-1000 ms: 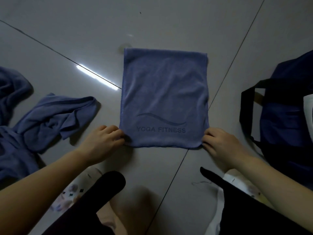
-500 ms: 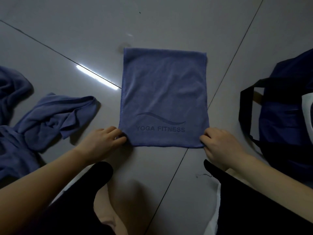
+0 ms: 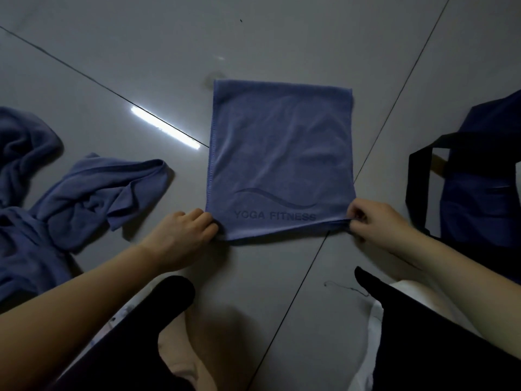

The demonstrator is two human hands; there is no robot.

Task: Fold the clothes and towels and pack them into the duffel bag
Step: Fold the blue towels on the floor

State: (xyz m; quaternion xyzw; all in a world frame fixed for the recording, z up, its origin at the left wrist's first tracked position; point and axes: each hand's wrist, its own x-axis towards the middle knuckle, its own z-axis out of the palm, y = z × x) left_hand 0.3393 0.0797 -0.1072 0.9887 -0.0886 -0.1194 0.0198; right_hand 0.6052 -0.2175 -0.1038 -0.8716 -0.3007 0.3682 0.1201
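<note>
Two hands are working the near edge of the towel (image 3: 279, 162), which is lying flat on the floor (image 3: 112, 52) in front of us, a bit right of centre, printed w/ "YOGA FITNESS" along the near side. Our left hand (image 3: 180, 235) is curling its fingers onto the near-left corner; looks like it's gripping the cloth, though the fingertips are hidden under the knuckles, so we can't be sure. Our right hand (image 3: 377, 224) is pinching the near-right corner, lifting it slightly off the floor.

Key relation: the towel is stretching straight away from both grips, long axis running near-to-far, far edge well apart from the hands. Both hands are about equally close, one per corner. So the next fold, we judge, is carrying the near edge forward over to the far edge, both hands moving together.

The bag (image 3: 479, 179) is sitting by the right edge of view, nearer our right hand, handle loop toward us. Loose blue clothes (image 3: 84, 193) are lying crumpled on the floor at left, unfolded yet.
</note>
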